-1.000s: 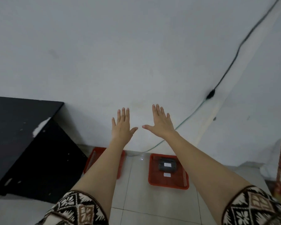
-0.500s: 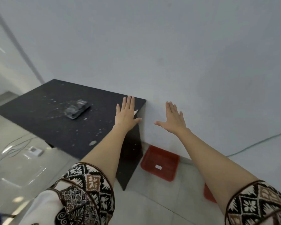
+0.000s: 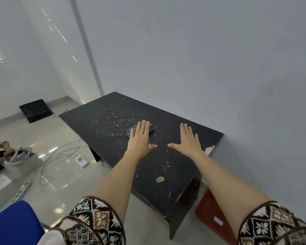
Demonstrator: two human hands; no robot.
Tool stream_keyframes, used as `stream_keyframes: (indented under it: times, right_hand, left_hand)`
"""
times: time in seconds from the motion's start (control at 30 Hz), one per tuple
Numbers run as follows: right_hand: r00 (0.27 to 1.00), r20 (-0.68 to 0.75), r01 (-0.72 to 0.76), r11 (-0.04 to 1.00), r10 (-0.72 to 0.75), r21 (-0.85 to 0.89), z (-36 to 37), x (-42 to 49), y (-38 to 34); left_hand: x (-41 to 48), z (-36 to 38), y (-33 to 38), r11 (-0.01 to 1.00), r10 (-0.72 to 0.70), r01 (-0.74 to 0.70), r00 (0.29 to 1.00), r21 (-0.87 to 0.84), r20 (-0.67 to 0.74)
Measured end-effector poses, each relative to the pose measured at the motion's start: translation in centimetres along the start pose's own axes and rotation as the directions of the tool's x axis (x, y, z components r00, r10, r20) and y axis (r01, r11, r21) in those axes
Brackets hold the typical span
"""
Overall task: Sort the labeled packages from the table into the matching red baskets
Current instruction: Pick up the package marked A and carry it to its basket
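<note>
Both our hands out flat over the black counter (image 3: 175,138), fingers spread wide, holding nothing. Left hand (image 3: 140,138) sits in front of the dark package (image 3: 150,127) on the counter, partly hiding it; can't tell if it's touching. Right hand (image 3: 188,138) well clear of it. Red basket (image 3: 208,211) on the floor by the counter's right end, white label (image 3: 218,220) on it.

Soft, even daylight fills the room; glare streaks the glossy floor (image 3: 60,174) at nine o'clock, edges bowed by wide-angle distortion.
</note>
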State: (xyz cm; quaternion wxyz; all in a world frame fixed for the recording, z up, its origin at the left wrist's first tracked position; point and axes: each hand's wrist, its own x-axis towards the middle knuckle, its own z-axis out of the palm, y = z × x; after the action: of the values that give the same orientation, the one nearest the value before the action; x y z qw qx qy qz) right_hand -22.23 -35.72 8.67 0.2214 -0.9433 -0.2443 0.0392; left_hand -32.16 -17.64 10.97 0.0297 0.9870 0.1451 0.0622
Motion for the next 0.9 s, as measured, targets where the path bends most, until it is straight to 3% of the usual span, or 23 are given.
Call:
stream_keyframes:
  times: [0.3,0.57,0.9]
  right_hand:
    - [0.997,0.075,0.012,1.0,-0.013,0.009,5.5,10.7,-7.7]
    - [0.99,0.089,-0.105,0.994,0.106,-0.016,11.3,17.3,-10.6]
    - [0.906,0.105,-0.416,0.908,0.41,0.041,19.5,21.1,-13.4]
  left_hand:
    - [8.1,1.8,-9.8,0.998,-0.03,0.034,0.998,-0.052,0.064]
    - [15.7,6.5,-16.2,0.995,0.075,-0.06,0.974,-0.077,0.214]
    - [24.9,10.5,-22.2,0.942,0.336,-0.287,0.83,-0.175,0.446]
